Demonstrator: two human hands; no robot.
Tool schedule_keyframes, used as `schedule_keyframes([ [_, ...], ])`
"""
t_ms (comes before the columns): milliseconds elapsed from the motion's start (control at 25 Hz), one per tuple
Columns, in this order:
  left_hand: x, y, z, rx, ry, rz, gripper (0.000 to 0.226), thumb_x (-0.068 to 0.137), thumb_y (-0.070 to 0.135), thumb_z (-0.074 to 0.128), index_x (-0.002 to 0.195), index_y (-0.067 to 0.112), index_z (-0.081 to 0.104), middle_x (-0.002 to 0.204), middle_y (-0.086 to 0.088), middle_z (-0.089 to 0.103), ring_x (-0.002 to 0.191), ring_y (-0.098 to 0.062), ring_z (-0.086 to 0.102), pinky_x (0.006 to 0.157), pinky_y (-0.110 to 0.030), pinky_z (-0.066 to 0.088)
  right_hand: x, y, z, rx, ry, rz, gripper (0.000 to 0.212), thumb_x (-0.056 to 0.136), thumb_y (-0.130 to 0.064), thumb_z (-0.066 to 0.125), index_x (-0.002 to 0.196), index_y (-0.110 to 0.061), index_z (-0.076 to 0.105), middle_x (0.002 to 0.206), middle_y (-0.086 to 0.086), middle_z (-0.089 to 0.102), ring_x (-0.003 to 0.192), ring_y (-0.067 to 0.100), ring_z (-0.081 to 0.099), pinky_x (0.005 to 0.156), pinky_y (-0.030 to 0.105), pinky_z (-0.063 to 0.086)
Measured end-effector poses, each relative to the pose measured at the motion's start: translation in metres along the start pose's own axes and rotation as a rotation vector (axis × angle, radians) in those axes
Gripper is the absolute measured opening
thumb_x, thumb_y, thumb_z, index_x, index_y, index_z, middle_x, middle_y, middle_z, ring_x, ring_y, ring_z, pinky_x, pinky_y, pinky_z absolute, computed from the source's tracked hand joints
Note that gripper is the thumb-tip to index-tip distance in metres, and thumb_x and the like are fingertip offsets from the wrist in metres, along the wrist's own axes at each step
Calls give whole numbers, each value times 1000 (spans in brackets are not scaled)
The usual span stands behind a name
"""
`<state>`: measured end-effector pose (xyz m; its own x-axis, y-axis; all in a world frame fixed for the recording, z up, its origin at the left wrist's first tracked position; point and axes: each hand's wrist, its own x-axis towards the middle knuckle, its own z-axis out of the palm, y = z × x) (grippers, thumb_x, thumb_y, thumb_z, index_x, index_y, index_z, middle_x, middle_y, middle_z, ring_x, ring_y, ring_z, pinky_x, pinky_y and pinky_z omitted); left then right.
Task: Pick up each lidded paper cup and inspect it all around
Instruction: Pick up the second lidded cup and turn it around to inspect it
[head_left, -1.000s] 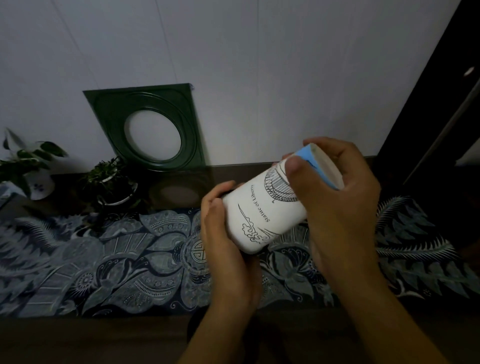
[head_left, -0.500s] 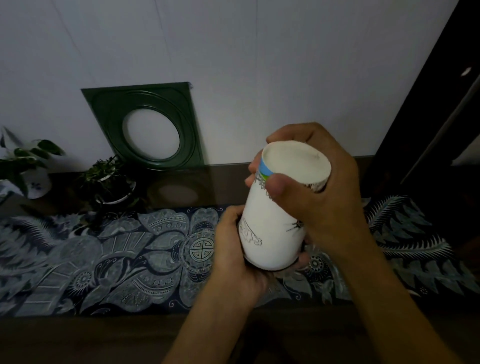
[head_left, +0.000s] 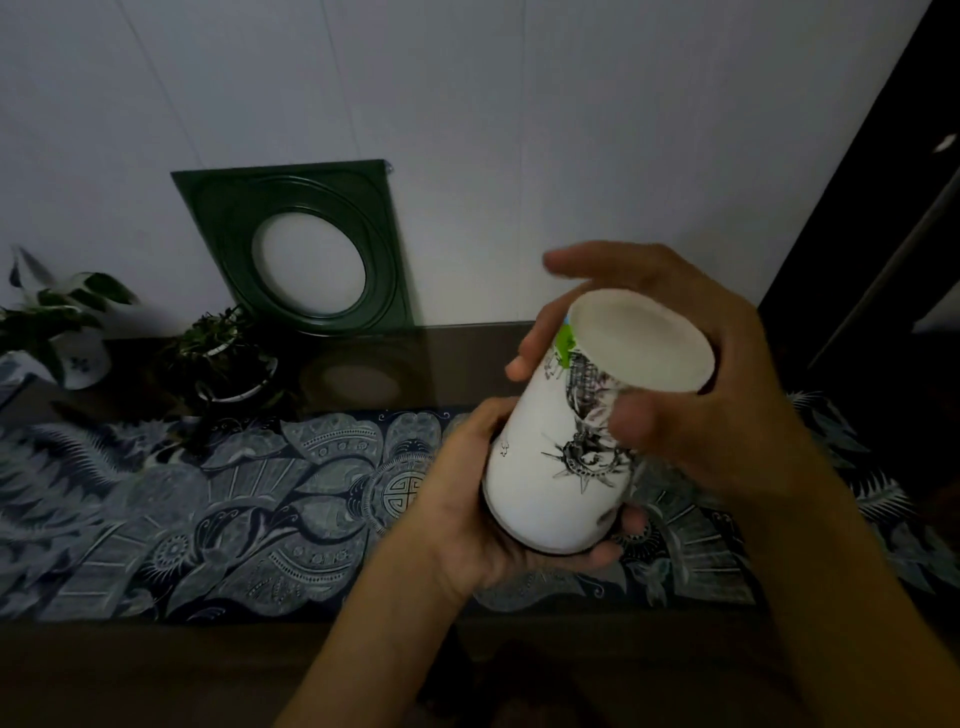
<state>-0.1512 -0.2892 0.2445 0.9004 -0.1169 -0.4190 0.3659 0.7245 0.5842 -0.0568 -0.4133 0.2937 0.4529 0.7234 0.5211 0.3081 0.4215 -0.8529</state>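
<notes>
A white paper cup (head_left: 550, 467) with a black line drawing and a green-blue patch is held upside down above the patterned cloth, its recessed base facing me and tilted to the right. My left hand (head_left: 462, 514) cups the wide lidded end from below; the lid itself is hidden. My right hand (head_left: 717, 395) wraps the narrow base end, thumb on the printed side, index finger lifted off. No other cup is in view.
A dark blue patterned runner (head_left: 208, 509) covers the dark table. A green square frame with a round hole (head_left: 306, 249) leans on the white wall. Two small potted plants (head_left: 223, 358) (head_left: 62, 327) stand at the back left. A dark cabinet edge (head_left: 883, 208) rises at the right.
The cup has swung from lying sideways to base-up, and turned so a different part of the drawing faces me. My right index finger has lifted off the cup.
</notes>
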Motion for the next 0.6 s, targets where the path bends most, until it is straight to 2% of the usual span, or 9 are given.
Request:
schedule_keyframes([
  [80,0,-2,6,-15,17,74,53,54,50,64,87,12,80,86,-20,75,65,-38,69,54,-40,59,0,3,6,-41,52,-27,67,69,-51,77,118,-10,57,97,12,72,92,36,72,79,52,57],
  [160,3,-4,8,-45,108,214,45,64,51,57,79,16,82,81,-17,77,63,-36,70,58,-43,58,1,4,13,-99,135,-76,62,71,-55,74,113,-12,57,96,12,72,91,34,73,79,53,58],
  [320,8,-5,12,-110,248,401,46,93,50,41,89,15,72,79,-14,76,62,-33,71,66,-45,55,6,6,19,-146,345,-125,65,69,-60,73,112,-14,58,105,19,69,97,40,69,81,56,57],
  [400,11,-6,15,-121,318,516,44,94,49,40,84,19,72,80,-11,77,61,-28,73,68,-42,54,2,11,25,-83,487,-142,61,68,-57,76,110,-16,59,103,20,69,98,41,68,82,57,56],
  [480,11,-10,16,-88,368,601,41,93,46,42,79,24,74,86,-7,78,65,-24,74,66,-38,53,-7,20,33,19,636,-117,52,69,-45,81,108,-18,60,100,14,72,96,37,71,81,57,57],
  [560,12,-14,9,-44,398,619,36,93,42,43,88,24,75,94,-7,79,72,-25,76,66,-37,52,-14,27,37,58,739,-29,45,69,-36,79,107,-20,62,102,12,72,95,34,72,79,58,58],
  [600,11,-15,5,-45,378,589,35,93,40,45,96,21,74,101,-10,79,78,-28,76,68,-40,52,-17,28,35,39,727,20,46,67,-37,79,107,-23,63,105,13,72,96,34,71,78,58,58],
])
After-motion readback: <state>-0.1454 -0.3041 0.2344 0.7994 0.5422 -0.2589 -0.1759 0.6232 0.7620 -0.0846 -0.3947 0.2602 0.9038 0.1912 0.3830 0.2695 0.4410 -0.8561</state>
